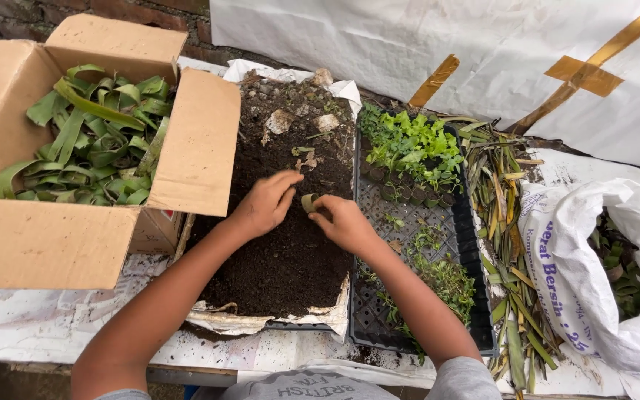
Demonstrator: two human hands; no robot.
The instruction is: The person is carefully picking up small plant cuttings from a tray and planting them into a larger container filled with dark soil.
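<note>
Both my hands meet over a heap of dark soil (283,252) spread on a pale sheet. My right hand (344,221) pinches a small rolled green leaf cup (309,201) between thumb and fingers. Hovering just left of the cup is my left hand (267,203), its fingers curved and close to it, touching the soil surface. To the right of the soil lies a black seedling tray (409,222), with small green seedlings (409,144) in leaf pots at its far end.
An open cardboard box (53,237) full of green leaf strips (90,141) stands at the left. Cut long leaves (505,215) lie right of the tray. A white sack (587,274) sits at the far right. White sheeting hangs behind.
</note>
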